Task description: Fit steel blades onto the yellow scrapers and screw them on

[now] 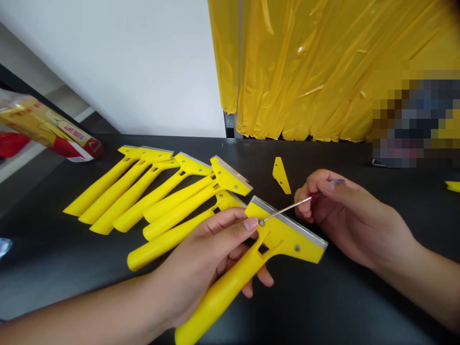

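A yellow scraper with a metal blade along its head is gripped in my left hand, thumb on top beside a screw. My right hand is closed around the handle of a screwdriver, whose thin shaft reaches left to that screw. The handle looks red and clear, mostly hidden by my fingers. Another screw sits at the other side of the scraper head. Behind my left hand, several similar yellow scrapers lie in an overlapping row.
A loose yellow plate with holes lies on the black table. At the far left lies a printed yellow and red package. A white panel and yellow plastic sheeting stand behind. A blurred patch covers the upper right.
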Tool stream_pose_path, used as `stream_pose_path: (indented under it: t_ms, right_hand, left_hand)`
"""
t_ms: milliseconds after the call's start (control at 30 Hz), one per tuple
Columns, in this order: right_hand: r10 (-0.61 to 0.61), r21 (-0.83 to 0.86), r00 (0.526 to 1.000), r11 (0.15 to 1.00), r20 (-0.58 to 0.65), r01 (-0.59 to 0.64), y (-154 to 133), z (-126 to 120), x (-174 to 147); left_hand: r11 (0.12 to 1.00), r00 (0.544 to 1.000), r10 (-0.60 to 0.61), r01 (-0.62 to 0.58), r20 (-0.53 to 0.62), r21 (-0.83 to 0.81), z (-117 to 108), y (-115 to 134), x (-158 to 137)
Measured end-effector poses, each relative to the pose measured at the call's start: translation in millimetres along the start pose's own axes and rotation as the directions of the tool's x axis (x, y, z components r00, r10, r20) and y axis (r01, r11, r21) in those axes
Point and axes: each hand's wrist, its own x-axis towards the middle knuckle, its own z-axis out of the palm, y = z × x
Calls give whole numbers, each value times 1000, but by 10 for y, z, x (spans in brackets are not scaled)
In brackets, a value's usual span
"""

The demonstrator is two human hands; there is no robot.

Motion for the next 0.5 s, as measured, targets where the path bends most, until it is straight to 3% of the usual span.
stream_pose_path:
  t_ms: [233, 500]
  right_hand:
    - [-11, -12, 1000, 1000, -2, 11, -3, 1, -3]
    - [-150, -75, 988, 987, -49, 146, -55, -11, -9]
  left_hand:
    - [1000, 1000, 5, -5, 2, 18, -1, 4, -4]
    - [1000, 1000, 11, -12, 3, 14, 15, 27, -3]
